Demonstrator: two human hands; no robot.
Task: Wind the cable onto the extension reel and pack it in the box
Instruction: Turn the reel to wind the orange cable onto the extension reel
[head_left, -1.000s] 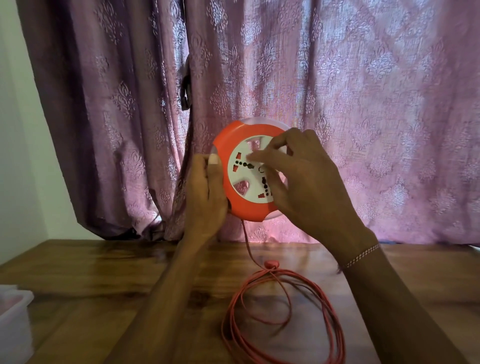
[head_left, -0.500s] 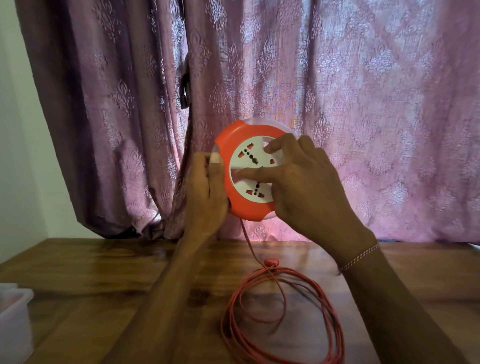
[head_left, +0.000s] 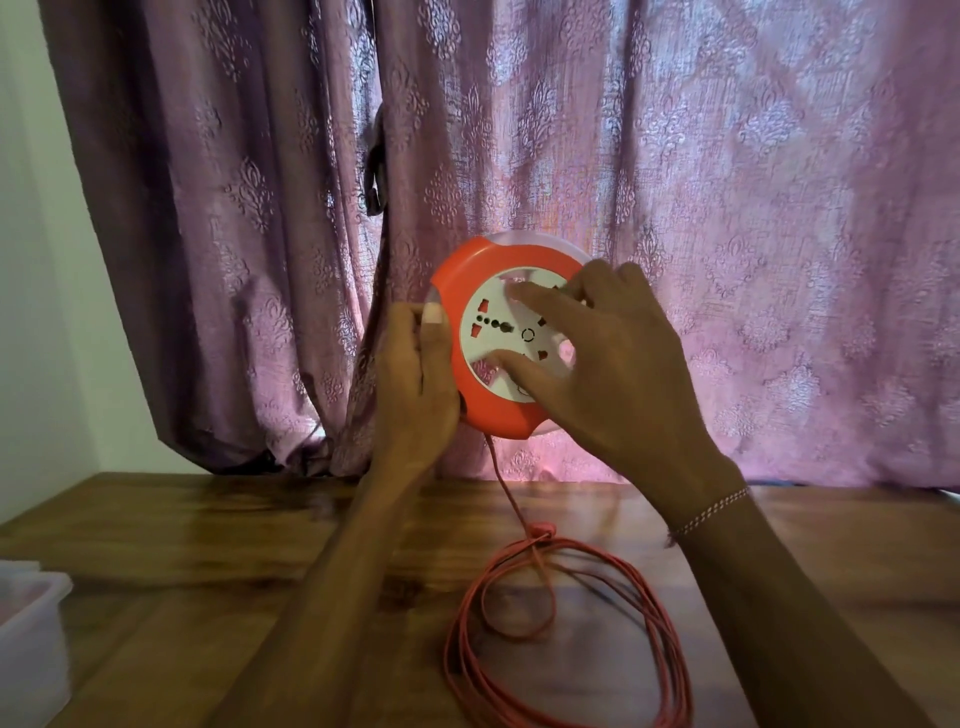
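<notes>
Head view: the orange reel (head_left: 485, 410) is held up above the far edge of the desk (head_left: 208, 551), in front of the purple curtain (head_left: 727, 208), its white socket face (head_left: 493, 332) turned toward the camera; the left hand (head_left: 415, 384) grips the reel's left rim, thumb laid along the front edge, the other fingers curled behind it out of sight; the right hand (head_left: 618, 374) lies over the socket face with fingers spread wide, 2 fingertips (head_left: 511, 358) pressed on the white disc, blurred; the orange cable (head_left: 566, 639) hangs from the bottom of the reel down to the desk, passes a small knot, and lies in loose loops toward the near edge, between the 2 forearms; a clear plastic box (head_left: 31, 629) sits at the desk's left edge, well apart from the cable; a bracelet (head_left: 711, 512) circles the right wrist.
</notes>
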